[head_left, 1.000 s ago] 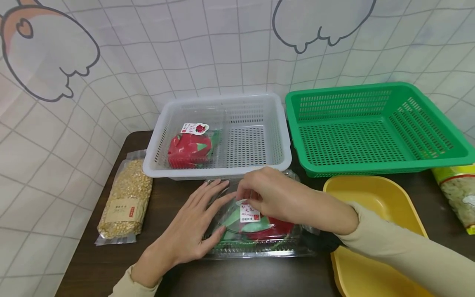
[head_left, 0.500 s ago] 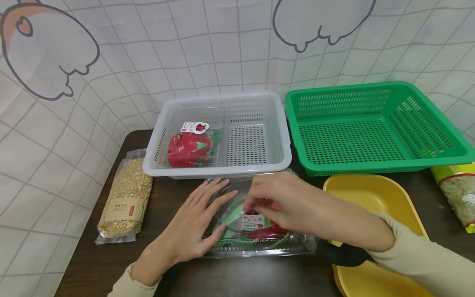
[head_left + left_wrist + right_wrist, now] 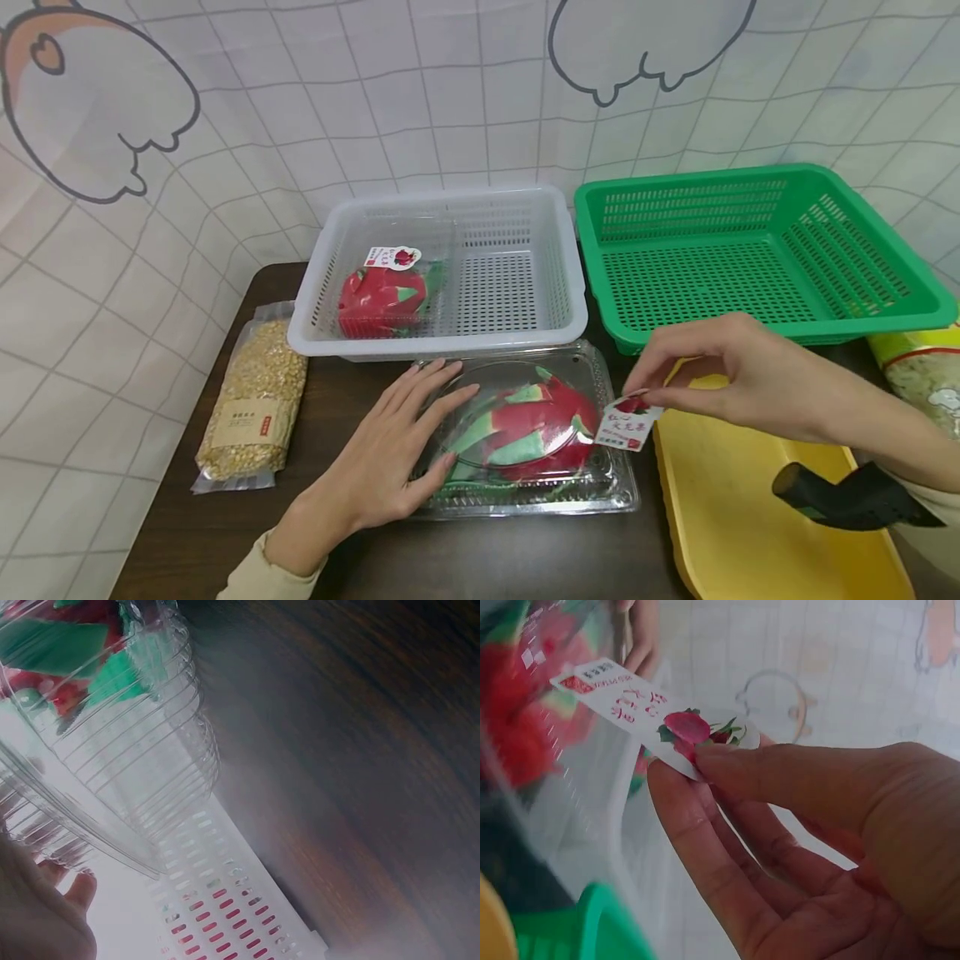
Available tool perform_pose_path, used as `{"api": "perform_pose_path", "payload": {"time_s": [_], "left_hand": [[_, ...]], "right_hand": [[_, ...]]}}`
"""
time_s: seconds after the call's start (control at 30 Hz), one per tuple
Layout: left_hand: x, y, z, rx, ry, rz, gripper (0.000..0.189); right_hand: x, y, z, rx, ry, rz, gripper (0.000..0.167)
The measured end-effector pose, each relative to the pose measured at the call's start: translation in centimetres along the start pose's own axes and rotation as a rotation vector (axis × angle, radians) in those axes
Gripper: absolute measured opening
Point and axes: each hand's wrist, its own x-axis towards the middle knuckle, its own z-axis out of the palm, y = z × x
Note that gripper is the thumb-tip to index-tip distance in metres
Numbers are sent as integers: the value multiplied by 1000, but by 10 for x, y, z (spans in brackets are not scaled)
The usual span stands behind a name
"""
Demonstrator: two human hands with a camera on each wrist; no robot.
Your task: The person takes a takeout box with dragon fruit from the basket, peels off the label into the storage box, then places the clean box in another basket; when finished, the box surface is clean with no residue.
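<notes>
A clear plastic clamshell box (image 3: 525,496) with a red and green dragon fruit (image 3: 536,425) inside lies on the dark table. My left hand (image 3: 382,454) rests with spread fingers on the left part of its lid. Just right of the box, my right hand (image 3: 705,375) pinches a white label sticker (image 3: 628,421) between thumb and index finger. The right wrist view shows the thumb over the fruit picture on the label (image 3: 641,712). In the left wrist view the ribbed side of the box (image 3: 142,750) and part of my left hand (image 3: 45,907) show.
Behind the box stands a white basket (image 3: 442,346) with another labelled dragon fruit pack (image 3: 386,292). A green basket (image 3: 750,333) is at the back right, and a yellow tray (image 3: 720,500) lies under my right arm. Left is a grain bag (image 3: 251,400); far right, a yellow bag (image 3: 922,375).
The label was over the lid under my right fingers. It has come away and moved right in my right hand, past the box's edge. My left hand stays put.
</notes>
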Motion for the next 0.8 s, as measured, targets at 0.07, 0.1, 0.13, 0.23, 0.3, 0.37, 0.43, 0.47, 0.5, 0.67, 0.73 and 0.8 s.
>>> {"api": "perform_pose_path", "payload": {"time_s": [0.07,0.1,0.13,0.23,0.3,0.37,0.43,0.47,0.5,0.67,0.73,0.8], "left_hand": [[0,0,0,-1,1,1,69],[0,0,0,-1,2,3,69],[0,0,0,-2,3,3,69],[0,0,0,-3,5,5,69],[0,0,0,-4,6,6,69],[0,0,0,-4,6,7,69],[0,0,0,-4,5,8,69],[1,0,0,-3,6,9,69],[1,0,0,-2,5,11,69],[1,0,0,3,10,20,69],[1,0,0,2,12,22,69],[0,0,0,0,14,19,69]], "right_hand": [[-14,11,-8,-30,17,27,43],[-20,16,-12,-43,25,50,43],[-26,20,-15,-68,31,74,44],[-41,34,-21,-120,23,141,39],[-49,42,-23,-135,3,184,34],[-53,50,-23,-128,-30,218,31],[-57,57,-22,-117,-63,241,29],[-59,60,-21,-104,-83,249,28],[-61,63,-19,-89,-104,253,27],[-64,73,-7,-5,-223,275,21],[-63,75,-2,27,-259,284,19],[-62,75,2,39,-281,283,18]]}}
